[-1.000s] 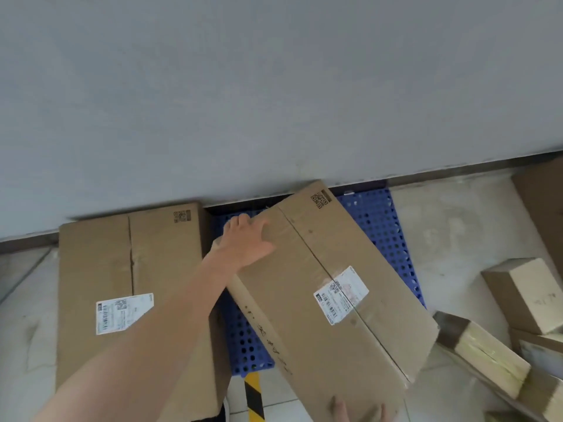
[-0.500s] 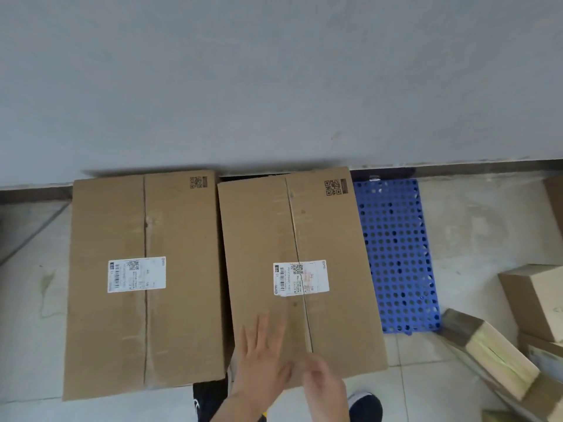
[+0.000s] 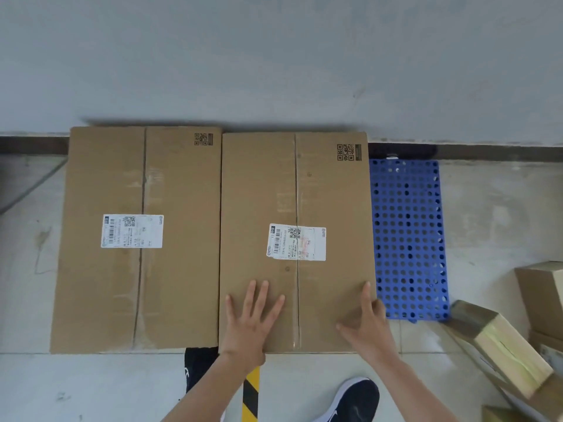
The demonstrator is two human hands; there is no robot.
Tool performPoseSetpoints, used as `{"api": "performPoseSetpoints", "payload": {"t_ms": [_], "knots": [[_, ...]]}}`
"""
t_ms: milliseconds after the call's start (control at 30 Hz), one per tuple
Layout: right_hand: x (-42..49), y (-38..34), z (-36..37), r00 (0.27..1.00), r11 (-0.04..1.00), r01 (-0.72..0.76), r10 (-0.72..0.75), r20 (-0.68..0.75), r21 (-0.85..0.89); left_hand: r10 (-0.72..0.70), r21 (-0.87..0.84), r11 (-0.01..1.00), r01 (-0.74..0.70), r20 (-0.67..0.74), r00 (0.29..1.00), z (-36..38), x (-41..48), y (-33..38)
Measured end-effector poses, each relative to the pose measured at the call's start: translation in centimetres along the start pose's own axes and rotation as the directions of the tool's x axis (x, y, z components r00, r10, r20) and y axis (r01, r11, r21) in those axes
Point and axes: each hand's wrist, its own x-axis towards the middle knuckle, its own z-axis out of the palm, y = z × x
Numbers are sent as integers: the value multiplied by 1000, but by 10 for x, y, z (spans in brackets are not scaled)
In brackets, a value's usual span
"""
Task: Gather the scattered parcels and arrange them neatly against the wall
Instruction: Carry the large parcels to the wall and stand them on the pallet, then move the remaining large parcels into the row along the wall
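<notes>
The perforated blue mat [image 3: 408, 239] is being partly hidden by the right box [image 3: 259, 193]. Its cardboard top is being pressed by the left hand [image 3: 251, 322] and right hand [image 3: 367, 325], fingers straight.

We see only part of the pallet [image 3: 408, 239]; its left side runs under the right box [image 3: 259, 193]. We cannot read the small print on its label [image 3: 297, 242]. The right edge cuts off the parcels [image 3: 542, 300], the bottom edge a shoe [image 3: 353, 400].

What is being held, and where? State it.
Nothing is gripped: left hand and right hand lie flat on top of the right box, near its front edge.
</notes>
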Motion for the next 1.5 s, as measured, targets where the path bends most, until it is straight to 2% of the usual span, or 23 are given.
{"api": "performPoseSetpoints", "payload": {"t_ms": [133, 300, 400, 500, 567, 667, 800, 967, 1100, 1167, 1333, 1433, 1500], "knots": [[3, -12, 2, 1000, 1000, 16, -16, -15, -4, 35, 31, 999, -35, 9, 999, -12, 3, -24], [2, -7, -10, 998, 999, 41, -41, 47, -7, -2, 42, 999, 1, 23, 1000, -15, -4, -9], [-8, -9, -26, 995, 995, 91, -90, 47, -27, 42, 18, 999, -43, 62, 997, -33, -13, 5], [-32, -15, -53, 993, 993, 114, -114, 17, 5, 49, -63, 997, -47, 28, 998, -78, -22, 25], [-51, -13, -79, 997, 995, 83, -83, -3, 56, 10, -106, 994, -14, -42, 999, -119, -26, 42], [-80, 6, -127, 998, 986, 34, -26, -49, 164, 18, -118, 993, -23, -44, 999, -187, -33, 76], [-126, 58, -192, 989, 941, 15, 35, -142, 339, 119, -44, 992, -120, -19, 993, -262, -48, 141], [-206, 147, -254, 966, 847, -69, 189, -177, 527, 214, -75, 975, -208, 95, 972, -328, -82, 246], [-257, 207, -303, 953, 813, -60, 219, -209, 580, 255, -67, 964, -256, -15, 967, -372, -113, 330], [-288, 246, -340, 931, 787, -45, 257, -260, 615, 316, -74, 943, -323, -95, 944, -396, -133, 387], [-342, 324, -440, 847, 707, 8, 371, -380, 707, 474, -49, 867, -496, -223, 852, -475, -170, 528], [-356, 365, -488, 789, 650, 43, 444, -425, 758, 549, -30, 816, -578, -277, 789, -522, -168, 605], [-357, 388, -513, 763, 621, 60, 477, -437, 782, 569, -25, 800, -600, -286, 771, -548, -156, 645]]}}
